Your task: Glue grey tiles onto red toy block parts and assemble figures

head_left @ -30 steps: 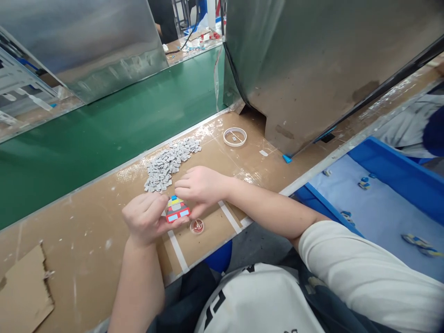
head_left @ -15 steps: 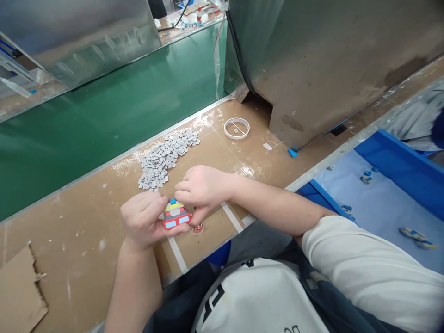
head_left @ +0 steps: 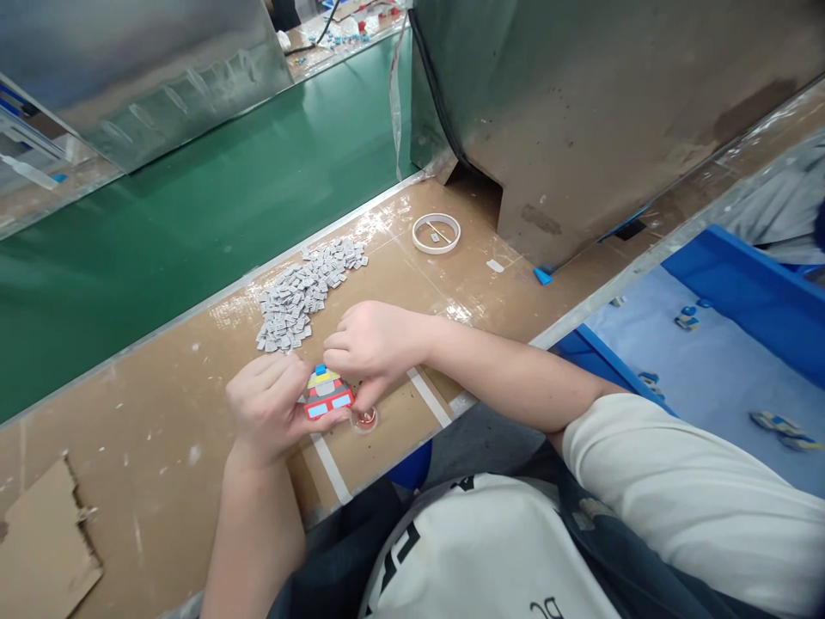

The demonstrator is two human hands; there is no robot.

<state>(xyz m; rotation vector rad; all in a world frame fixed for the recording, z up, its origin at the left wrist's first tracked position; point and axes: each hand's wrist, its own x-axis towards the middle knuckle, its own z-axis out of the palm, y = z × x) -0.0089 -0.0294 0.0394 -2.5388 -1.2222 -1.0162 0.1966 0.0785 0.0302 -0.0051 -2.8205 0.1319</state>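
- The toy piece [head_left: 328, 401] points its narrow, blue-topped end away from the person, and its wide red edge faces the body.
- That wide edge runs left to right, lifting slightly at the right; which axis is longer I cannot tell.
- It is held up between both hands over the near part of the surface [head_left: 174, 447], just beside a small round dish [head_left: 365, 422] with something red in it.
- The left hand [head_left: 265, 402] is clamped on the piece's left side, thumb along the lower edge.
- The right hand [head_left: 375, 351] is closed on its right side, fingers curled near the top and thumb by the lower corner.
- Compared with half a second ago, the grip and the piece's direction are unchanged; the view has shifted slightly.
- The piece is a flat-looking tapered shape banded in red, grey and yellow, with two pale blue rectangles.
- Beyond the hands, small flat grey chips [head_left: 300, 297] lie heaped, angular and matt.
- A smooth white ring [head_left: 436, 250] encircles a thin stick and one chip.
- Torn cardboard [head_left: 48, 546] lies at left, ragged along one side.
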